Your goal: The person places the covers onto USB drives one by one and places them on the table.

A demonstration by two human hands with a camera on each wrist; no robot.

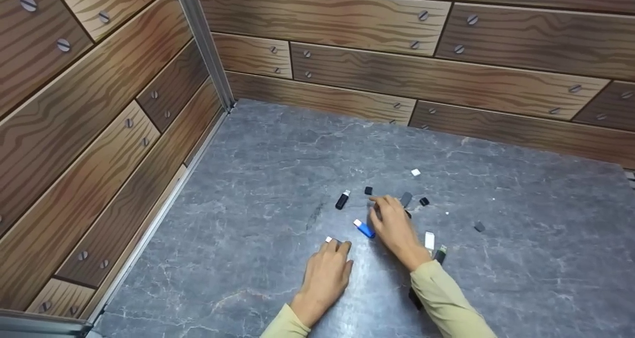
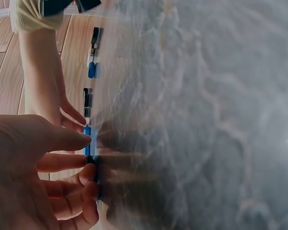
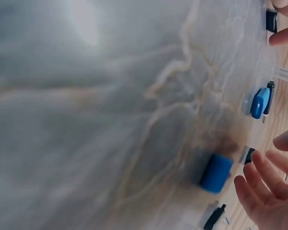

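My left hand (image 1: 325, 276) reaches down with its fingertips at a dark USB stick (image 1: 329, 239), most of which the fingers hide; only its pale tip shows. In the right wrist view, that dark stick (image 3: 271, 20) lies between the spread thumb and finger. My right hand (image 1: 394, 224) is stretched low over the table, fingers loosely bent and thumb apart, fingertips just below a small black cap (image 1: 368, 190). Between both hands lies a blue USB stick (image 1: 364, 228) with a pale end. A grey USB stick (image 1: 406, 198) lies just beyond the right hand's knuckles.
A black USB stick (image 1: 342, 199) lies left of the right hand. Around it are a white cap (image 1: 415, 172), another black cap (image 1: 424, 201), a grey cap (image 1: 479, 226), a white USB stick (image 1: 429, 240) and a black-and-green one (image 1: 440, 254). Wood-patterned walls (image 1: 327, 25) border the table.
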